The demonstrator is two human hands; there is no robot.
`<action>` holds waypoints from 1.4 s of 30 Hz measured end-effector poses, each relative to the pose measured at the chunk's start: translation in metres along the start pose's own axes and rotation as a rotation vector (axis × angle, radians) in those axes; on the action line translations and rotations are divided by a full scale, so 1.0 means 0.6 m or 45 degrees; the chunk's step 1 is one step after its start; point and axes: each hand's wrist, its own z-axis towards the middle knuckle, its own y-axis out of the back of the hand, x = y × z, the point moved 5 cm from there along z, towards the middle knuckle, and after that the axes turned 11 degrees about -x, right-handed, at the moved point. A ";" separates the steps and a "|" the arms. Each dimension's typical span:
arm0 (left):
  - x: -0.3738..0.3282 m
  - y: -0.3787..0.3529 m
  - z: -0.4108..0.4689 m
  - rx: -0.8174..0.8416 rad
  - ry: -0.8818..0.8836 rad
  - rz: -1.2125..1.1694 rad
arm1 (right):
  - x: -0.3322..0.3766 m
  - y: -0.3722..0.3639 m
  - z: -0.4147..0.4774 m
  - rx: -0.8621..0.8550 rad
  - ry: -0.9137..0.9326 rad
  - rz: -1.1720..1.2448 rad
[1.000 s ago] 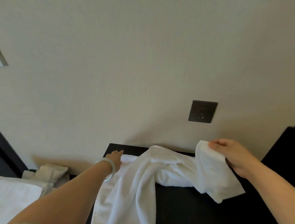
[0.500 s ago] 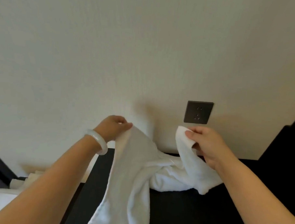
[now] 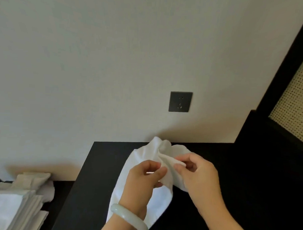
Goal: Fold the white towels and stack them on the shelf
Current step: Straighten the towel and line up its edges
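Two bare hands meet above a flat black tabletop (image 3: 100, 164) in the head view. The left hand (image 3: 142, 177), with a smooth pale green bangle (image 3: 128, 220) on its wrist, pinches a crumpled white cloth towel (image 3: 159, 200) between thumb and curled fingers. The right hand (image 3: 200, 176) pinches the same towel just beside it. The far end of the towel lies bunched on the tabletop near the wall, below a dark square wall socket (image 3: 180, 101). A pile of folded white towels (image 3: 9, 207) lies well apart at the lower left.

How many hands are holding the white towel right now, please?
2. The left hand, wearing a pale bangle, pinches the white towel near its bunched top; the right hand pinches it just beside.
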 end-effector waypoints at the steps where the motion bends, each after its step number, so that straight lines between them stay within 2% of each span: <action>1: 0.001 0.002 -0.007 -0.020 -0.005 -0.020 | 0.004 0.007 -0.005 -0.089 0.104 -0.085; 4: 0.004 -0.002 -0.032 0.012 0.052 -0.201 | 0.017 0.002 -0.037 -0.110 0.288 -0.206; 9: 0.014 -0.008 -0.060 0.090 0.052 -0.317 | -0.005 0.006 -0.062 0.084 0.149 0.083; 12: 0.016 -0.007 -0.068 0.128 0.077 -0.311 | -0.012 0.008 -0.070 0.259 0.140 -0.001; 15: 0.017 -0.016 -0.076 0.190 0.085 -0.243 | -0.017 0.023 -0.064 0.134 0.205 -0.053; 16: 0.014 -0.015 -0.073 0.163 -0.017 -0.103 | -0.018 0.032 -0.061 0.091 0.212 -0.065; 17: 0.002 -0.011 -0.064 0.102 -0.236 0.124 | -0.019 0.042 -0.059 0.073 0.212 -0.089; 18: -0.019 -0.009 -0.055 0.050 -0.524 0.369 | -0.021 0.052 -0.058 0.079 0.222 -0.123; 19: -0.042 -0.014 -0.047 0.096 -0.805 0.565 | -0.022 0.063 -0.057 0.100 0.242 -0.162; 20: -0.057 -0.029 -0.036 0.275 -1.010 0.725 | -0.022 0.076 -0.056 0.122 0.271 -0.194; 21: -0.061 -0.048 -0.023 0.516 -1.123 0.885 | -0.019 0.091 -0.055 0.135 0.302 -0.206; 23: -0.048 -0.085 0.008 0.919 -1.193 1.268 | -0.010 0.121 -0.048 0.129 0.359 -0.195; 25: -0.031 -0.111 0.045 1.035 -1.273 1.717 | 0.000 0.150 -0.035 0.088 0.422 -0.200; 26: -0.026 -0.116 0.066 1.008 -1.279 1.901 | 0.005 0.164 -0.025 0.049 0.457 -0.206; 28: -0.035 -0.116 0.107 0.870 -1.246 2.064 | 0.015 0.191 0.004 -0.055 0.525 -0.211; 31: -0.095 -0.094 0.158 0.631 -1.241 2.096 | 0.038 0.221 0.065 -0.192 0.558 -0.149; 33: -0.174 -0.074 0.172 0.447 -1.246 1.949 | 0.063 0.235 0.114 -0.274 0.505 -0.073; 35: -0.267 -0.057 0.162 0.213 -1.426 1.775 | 0.105 0.249 0.151 -0.369 0.530 0.005; 38: -0.359 -0.025 0.108 -0.125 -1.925 1.398 | 0.171 0.281 0.163 -0.602 0.741 0.113; 40: -0.349 0.006 0.079 -0.183 -2.128 1.364 | 0.176 0.292 0.154 -0.712 0.858 0.074; 42: -0.286 0.041 0.083 -0.113 -2.072 1.534 | 0.136 0.275 0.153 -0.669 0.808 -0.057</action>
